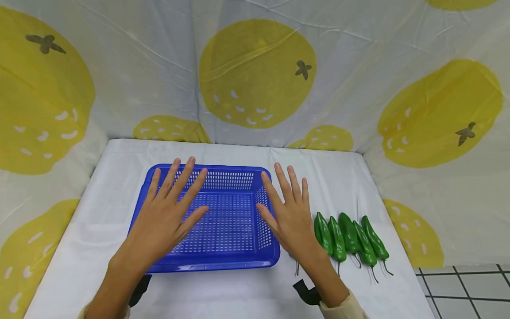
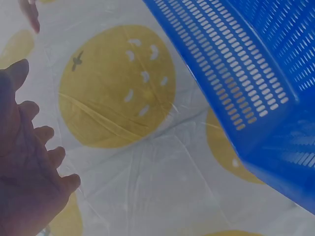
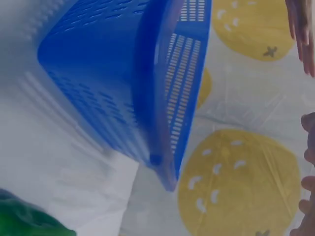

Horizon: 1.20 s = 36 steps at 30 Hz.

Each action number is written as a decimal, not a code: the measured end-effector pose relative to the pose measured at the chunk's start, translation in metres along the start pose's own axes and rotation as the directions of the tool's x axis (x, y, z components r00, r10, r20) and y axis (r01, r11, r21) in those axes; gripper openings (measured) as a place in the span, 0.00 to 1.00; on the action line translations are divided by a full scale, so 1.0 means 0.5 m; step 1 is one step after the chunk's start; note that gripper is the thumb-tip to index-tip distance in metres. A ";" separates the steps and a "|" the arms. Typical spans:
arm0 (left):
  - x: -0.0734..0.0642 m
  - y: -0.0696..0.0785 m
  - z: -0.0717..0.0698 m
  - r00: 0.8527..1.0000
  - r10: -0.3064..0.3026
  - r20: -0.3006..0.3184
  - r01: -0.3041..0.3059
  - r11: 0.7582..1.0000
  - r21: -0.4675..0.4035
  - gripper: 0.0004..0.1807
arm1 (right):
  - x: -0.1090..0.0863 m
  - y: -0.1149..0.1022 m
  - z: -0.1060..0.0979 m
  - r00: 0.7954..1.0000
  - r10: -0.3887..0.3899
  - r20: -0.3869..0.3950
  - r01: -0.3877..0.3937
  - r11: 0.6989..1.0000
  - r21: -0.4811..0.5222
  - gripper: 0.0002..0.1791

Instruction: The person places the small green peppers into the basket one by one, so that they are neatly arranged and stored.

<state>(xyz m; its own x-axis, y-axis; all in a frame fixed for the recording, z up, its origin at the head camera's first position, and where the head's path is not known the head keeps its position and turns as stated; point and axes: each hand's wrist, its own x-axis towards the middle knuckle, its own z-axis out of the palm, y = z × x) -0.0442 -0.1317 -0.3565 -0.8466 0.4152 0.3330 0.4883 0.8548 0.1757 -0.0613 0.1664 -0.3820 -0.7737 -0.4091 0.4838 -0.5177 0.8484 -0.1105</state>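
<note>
Both hands hover, palms down with fingers spread, over a blue plastic basket [image 1: 205, 266] on the white-covered table. My left hand [image 1: 163, 217] is above the basket's left side, holding nothing. Over the right rim is my right hand [image 1: 292, 217], also holding nothing. Several green peppers [image 1: 349, 235] lie in a row to the right of the basket, stems toward me; the right forearm partly covers the nearest ones. In the left wrist view the left hand [image 2: 29, 147] shows beside the basket [image 2: 221, 64]. The right wrist view shows the basket's side [image 3: 108, 73] and a pepper [image 3: 29, 219].
A cloth [image 1: 342, 35] printed with large yellow fruit hangs behind the table and along both sides. The white tablecloth [image 1: 223, 294] runs under the basket and peppers. Tiled floor [image 1: 466, 288] shows at the lower right. A dark strap [image 1: 307, 293] sits by the right wrist.
</note>
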 end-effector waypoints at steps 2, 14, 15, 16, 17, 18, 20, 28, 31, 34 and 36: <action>-0.008 -0.011 0.001 1.000 -0.016 0.004 0.016 1.000 0.000 0.42 | -0.009 0.009 0.001 1.000 0.020 0.002 -0.020 1.000 -0.003 0.35; -0.080 -0.092 0.034 0.980 -0.188 0.063 0.193 0.977 -0.090 0.47 | -0.083 0.056 0.026 0.985 0.169 0.011 -0.169 0.985 -0.010 0.34; -0.088 -0.099 0.039 0.977 -0.203 0.070 0.209 0.973 -0.100 0.47 | -0.089 0.060 0.029 0.983 0.184 0.007 -0.184 0.983 -0.006 0.34; -0.095 -0.107 0.044 0.973 -0.217 0.077 0.225 0.968 -0.109 0.47 | -0.095 0.063 0.032 0.980 0.199 0.004 -0.199 0.980 -0.006 0.35; -0.103 -0.115 0.048 0.970 -0.228 0.083 0.237 0.964 -0.120 0.48 | -0.101 0.067 0.035 0.977 0.212 0.006 -0.212 0.977 -0.009 0.36; -0.110 -0.122 0.053 0.966 -0.240 0.090 0.251 0.959 -0.130 0.48 | -0.107 0.070 0.038 0.975 0.224 0.006 -0.224 0.975 -0.006 0.36; -0.125 -0.138 0.063 0.958 -0.264 0.107 0.278 0.949 -0.149 0.48 | -0.118 0.075 0.043 0.969 0.246 0.012 -0.246 0.969 -0.002 0.36; -0.161 -0.180 0.088 0.889 -0.376 0.261 0.452 0.813 -0.366 0.43 | -0.161 0.090 0.069 0.946 0.316 0.066 -0.317 0.948 -0.001 0.32; -0.168 -0.190 0.099 0.879 -0.388 0.277 0.476 0.752 -0.455 0.39 | -0.173 0.093 0.078 0.929 0.354 0.109 -0.355 0.935 -0.011 0.31; -0.173 -0.198 0.111 0.883 -0.390 0.262 0.470 0.713 -0.521 0.37 | -0.182 0.097 0.085 0.911 0.386 0.148 -0.388 0.921 -0.015 0.30; -0.176 -0.203 0.117 0.883 -0.396 0.254 0.468 0.691 -0.551 0.35 | -0.187 0.099 0.089 0.893 0.412 0.180 -0.415 0.910 -0.025 0.30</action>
<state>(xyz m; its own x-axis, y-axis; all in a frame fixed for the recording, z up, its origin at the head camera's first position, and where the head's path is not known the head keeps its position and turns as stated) -0.0317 -0.2368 -0.4579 -0.9942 0.1073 -0.0105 0.0579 0.6138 0.7873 -0.0311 0.2316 -0.4714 -0.9702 -0.0763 0.2299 -0.1408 0.9499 -0.2792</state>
